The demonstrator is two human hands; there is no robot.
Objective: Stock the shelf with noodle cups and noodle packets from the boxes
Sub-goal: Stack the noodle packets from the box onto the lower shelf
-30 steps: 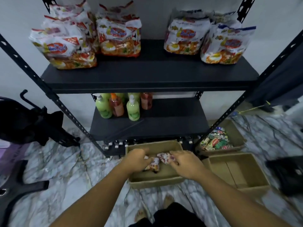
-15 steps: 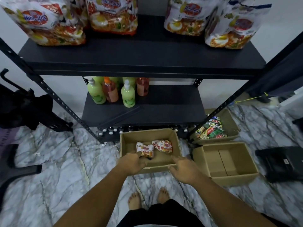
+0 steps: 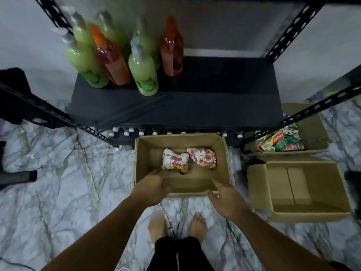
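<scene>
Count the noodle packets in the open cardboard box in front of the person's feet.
2. The left noodle packet lies mid-floor in the cardboard box; the right noodle packet lies just beside it, nearer the far right corner. A smaller item could be hidden beneath them.

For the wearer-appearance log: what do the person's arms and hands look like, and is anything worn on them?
The left forearm and right forearm are bare to the frame edge, no sleeves in view. The left hand and right hand have no gloves, and no watch, ring or band shows. Below, dark trousers and bare feet.
</scene>
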